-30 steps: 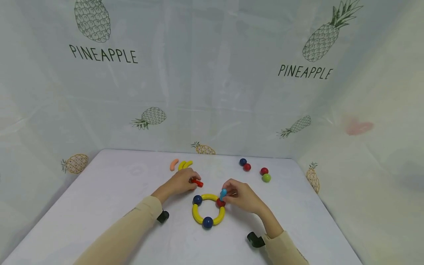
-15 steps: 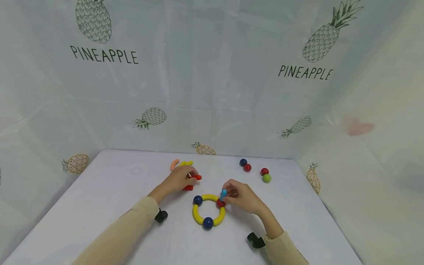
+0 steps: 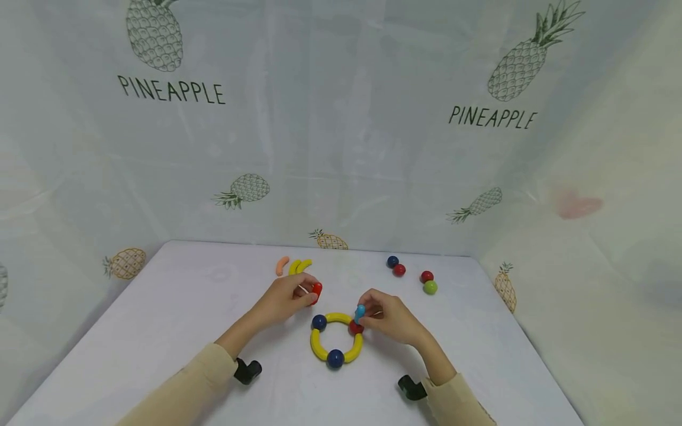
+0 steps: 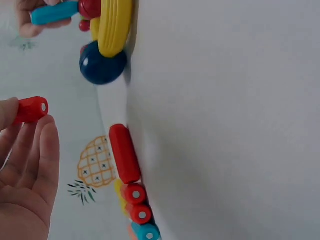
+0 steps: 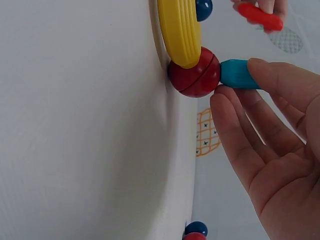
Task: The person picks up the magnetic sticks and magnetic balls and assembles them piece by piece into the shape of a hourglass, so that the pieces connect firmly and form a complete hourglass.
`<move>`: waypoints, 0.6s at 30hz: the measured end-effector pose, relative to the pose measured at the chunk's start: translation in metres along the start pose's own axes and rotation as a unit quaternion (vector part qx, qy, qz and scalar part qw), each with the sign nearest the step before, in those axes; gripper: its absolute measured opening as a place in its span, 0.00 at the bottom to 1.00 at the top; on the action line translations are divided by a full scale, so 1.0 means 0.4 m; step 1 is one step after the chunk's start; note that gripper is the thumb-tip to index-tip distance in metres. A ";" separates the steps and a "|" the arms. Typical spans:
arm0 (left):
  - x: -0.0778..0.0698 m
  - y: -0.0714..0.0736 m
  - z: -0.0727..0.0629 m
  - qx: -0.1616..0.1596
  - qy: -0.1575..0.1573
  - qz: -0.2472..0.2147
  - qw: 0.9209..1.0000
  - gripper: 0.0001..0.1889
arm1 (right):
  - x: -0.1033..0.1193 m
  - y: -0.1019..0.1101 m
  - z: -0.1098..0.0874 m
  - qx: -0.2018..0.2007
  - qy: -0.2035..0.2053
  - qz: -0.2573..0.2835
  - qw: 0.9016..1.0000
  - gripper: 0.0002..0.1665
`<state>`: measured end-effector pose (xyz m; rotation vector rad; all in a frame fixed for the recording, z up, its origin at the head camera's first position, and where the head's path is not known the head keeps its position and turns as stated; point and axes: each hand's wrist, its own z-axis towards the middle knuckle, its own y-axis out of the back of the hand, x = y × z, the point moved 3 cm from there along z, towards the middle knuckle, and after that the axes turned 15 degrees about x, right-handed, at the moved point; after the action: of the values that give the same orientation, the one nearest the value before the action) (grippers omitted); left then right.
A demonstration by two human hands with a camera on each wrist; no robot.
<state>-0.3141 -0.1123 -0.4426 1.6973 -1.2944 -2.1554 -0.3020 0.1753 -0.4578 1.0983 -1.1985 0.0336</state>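
My left hand (image 3: 285, 300) pinches a red rod (image 4: 32, 109) between thumb and fingers, above the table and left of a ring of toy pieces. In the head view the rod stands steeply tilted. My right hand (image 3: 391, 318) pinches a blue rod (image 5: 239, 74) standing on the ring's red ball (image 5: 194, 76), its lower end right at the ball. The ring lies flat: curved yellow pieces (image 3: 318, 345) link the red ball with a blue ball (image 3: 335, 358) in front and another blue ball (image 3: 319, 322) at the back left.
Another red rod (image 4: 124, 152) lies on the table beside several red and blue rod ends (image 4: 148, 232). Behind my left hand are an orange curved piece (image 3: 282, 265) and yellow curved pieces (image 3: 299, 267). Balls in blue (image 3: 392, 261), red (image 3: 427, 277) and green (image 3: 430, 287) sit at the back right.
My left hand has lifted the red rod off the table and turned it from lying flat to steeply tilted. The left forearm has drawn back slightly. My right hand stays at the red ball.
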 end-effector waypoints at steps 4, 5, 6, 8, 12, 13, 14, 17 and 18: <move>-0.005 -0.024 -0.018 0.008 -0.005 -0.007 1.000 0.12 | 0.004 0.000 -0.004 -0.003 -0.001 -0.001 1.000 0.14; -0.004 -0.029 -0.021 0.010 -0.004 -0.009 1.000 0.12 | 0.005 0.000 -0.006 -0.003 -0.003 -0.001 1.000 0.14; -0.002 -0.034 -0.024 0.009 -0.004 -0.007 1.000 0.12 | 0.005 0.000 -0.007 -0.003 -0.004 0.000 1.000 0.14; 0.002 -0.042 -0.028 0.007 -0.001 -0.004 1.000 0.11 | 0.007 -0.001 -0.008 -0.003 -0.005 0.000 1.000 0.14; 0.005 -0.052 -0.036 0.004 0.000 -0.007 1.000 0.11 | 0.010 -0.008 -0.006 -0.001 0.003 0.001 1.000 0.15; 0.005 -0.054 -0.038 0.005 0.001 -0.009 1.000 0.11 | 0.011 -0.010 -0.005 -0.002 0.007 0.000 1.000 0.14; 0.005 -0.056 -0.039 0.006 -0.001 -0.012 1.000 0.11 | 0.012 -0.012 -0.004 -0.002 0.007 0.000 1.000 0.15; 0.006 -0.064 -0.039 0.011 -0.006 -0.015 1.000 0.11 | 0.012 -0.016 -0.003 -0.008 0.006 -0.005 1.000 0.14; 0.006 -0.067 -0.038 0.014 -0.008 -0.013 1.000 0.11 | 0.012 -0.017 -0.004 -0.011 0.005 -0.007 1.000 0.14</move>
<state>-0.2916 -0.1049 -0.4622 1.7202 -1.3191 -2.1803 -0.2953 0.1706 -0.4586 1.0863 -1.1800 0.0166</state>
